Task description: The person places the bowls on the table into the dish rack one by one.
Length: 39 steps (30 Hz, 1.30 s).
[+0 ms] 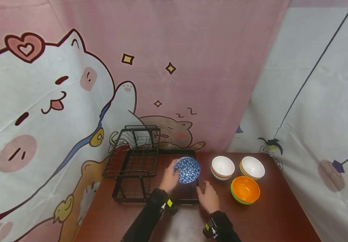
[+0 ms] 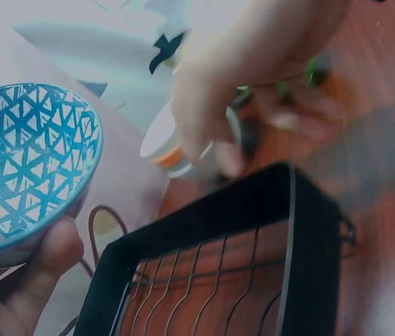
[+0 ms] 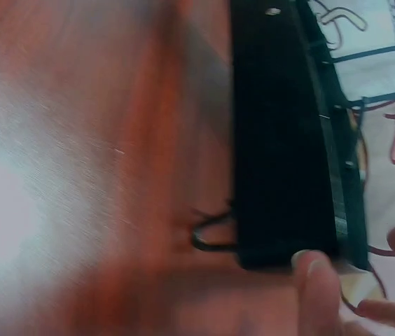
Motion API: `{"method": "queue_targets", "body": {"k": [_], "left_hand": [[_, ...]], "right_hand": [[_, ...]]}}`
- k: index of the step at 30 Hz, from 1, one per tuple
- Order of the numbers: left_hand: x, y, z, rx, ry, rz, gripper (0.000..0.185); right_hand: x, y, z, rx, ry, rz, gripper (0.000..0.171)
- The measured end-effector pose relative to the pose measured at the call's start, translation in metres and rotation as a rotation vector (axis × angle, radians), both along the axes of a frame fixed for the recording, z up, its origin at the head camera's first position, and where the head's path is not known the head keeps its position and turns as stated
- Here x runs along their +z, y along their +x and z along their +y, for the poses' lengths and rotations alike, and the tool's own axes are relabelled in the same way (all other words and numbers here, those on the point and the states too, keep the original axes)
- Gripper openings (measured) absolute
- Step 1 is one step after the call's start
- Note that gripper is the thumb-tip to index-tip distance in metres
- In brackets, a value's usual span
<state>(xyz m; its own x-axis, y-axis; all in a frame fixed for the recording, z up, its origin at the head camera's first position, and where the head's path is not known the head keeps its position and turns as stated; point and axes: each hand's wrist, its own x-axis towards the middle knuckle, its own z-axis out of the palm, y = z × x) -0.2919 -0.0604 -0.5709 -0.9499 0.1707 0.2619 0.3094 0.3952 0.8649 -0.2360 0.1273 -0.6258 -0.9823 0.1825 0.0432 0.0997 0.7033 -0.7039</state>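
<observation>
Holding a blue patterned bowl [image 1: 187, 170] tilted on its side, the left hand [image 1: 169, 179] grips it by the rim, thumb under the base, above the low front tray of a black wire dish rack [image 1: 137, 161]. The right hand [image 1: 208, 197] rests with relaxed, spread fingers at the tray's front right corner, holding nothing; the right wrist view shows a fingertip [image 3: 314, 269] touching the black frame edge. The step in hand looks like loading the bowl into the rack. The next move probably calls for lowering it between the wires without knocking the frame. On the brown table [image 1: 276, 208], to the right, sit a white bowl [image 1: 223, 166], another white bowl [image 1: 252, 167] and an orange bowl [image 1: 245, 189], each seemingly stacked on others. The rack's raised upper tier stands close on the left and could crowd the bowl. A cartoon cat curtain [image 1: 71, 84] hangs behind.
</observation>
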Motion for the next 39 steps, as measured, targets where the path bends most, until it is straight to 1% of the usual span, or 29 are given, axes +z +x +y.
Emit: {"method": "queue_targets", "body": {"k": [2,3,6,10,14,18,20,22,25,28,30,32,35,37,38,39], "left_hand": [[0.0,-0.007,-0.003,0.006,-0.04,0.024,0.04],[0.0,-0.011,-0.004,0.009,-0.054,0.032,0.04],[-0.001,-0.02,-0.008,0.034,-0.099,0.046,0.041],[-0.001,-0.026,-0.013,0.103,-0.128,0.068,0.046],[-0.002,-0.031,-0.02,0.175,-0.157,0.105,0.05],[-0.01,-0.038,-0.027,0.219,-0.196,0.139,0.058],[-0.014,-0.04,-0.03,0.23,-0.212,0.159,0.062],[-0.019,-0.041,-0.032,0.252,-0.251,0.178,0.065],[-0.025,-0.044,-0.033,0.265,-0.268,0.216,0.068],[-0.03,-0.047,-0.031,0.306,-0.275,0.251,0.069],[-0.031,-0.05,-0.029,0.345,-0.325,0.276,0.067],[-0.03,-0.055,-0.025,0.399,-0.438,0.306,0.063],[-0.027,-0.061,-0.02,0.417,-0.568,0.376,0.048],[-0.026,-0.063,-0.021,0.456,-0.66,0.406,0.038],[-0.027,-0.064,-0.023,0.462,-0.683,0.427,0.034],[-0.029,-0.064,-0.025,0.485,-0.721,0.446,0.031]], "right_hand": [[-0.007,0.002,-0.003,0.008,0.035,-0.034,0.053],[-0.01,0.004,-0.004,0.01,0.027,-0.053,0.053],[-0.018,0.008,-0.006,0.011,-0.059,-0.106,0.05],[-0.022,0.013,-0.009,0.032,-0.19,-0.13,0.045],[-0.024,0.015,-0.013,0.088,-0.216,-0.117,0.037],[-0.027,0.019,-0.015,0.12,-0.214,-0.112,0.038],[-0.029,0.022,-0.016,0.123,-0.214,-0.128,0.041],[-0.031,0.025,-0.014,0.125,-0.225,-0.148,0.044],[-0.032,0.028,-0.009,0.116,-0.246,-0.181,0.045],[-0.034,0.03,-0.003,0.118,-0.24,-0.178,0.046],[-0.035,0.03,0.0,0.129,-0.226,-0.166,0.047],[-0.034,0.031,0.002,0.141,-0.208,-0.149,0.048],[-0.032,0.035,0.003,0.166,-0.201,-0.138,0.048],[-0.031,0.039,0.001,0.186,-0.216,-0.156,0.047],[-0.032,0.042,0.001,0.194,-0.227,-0.171,0.047],[-0.032,0.044,0.0,0.199,-0.243,-0.188,0.047]]}}
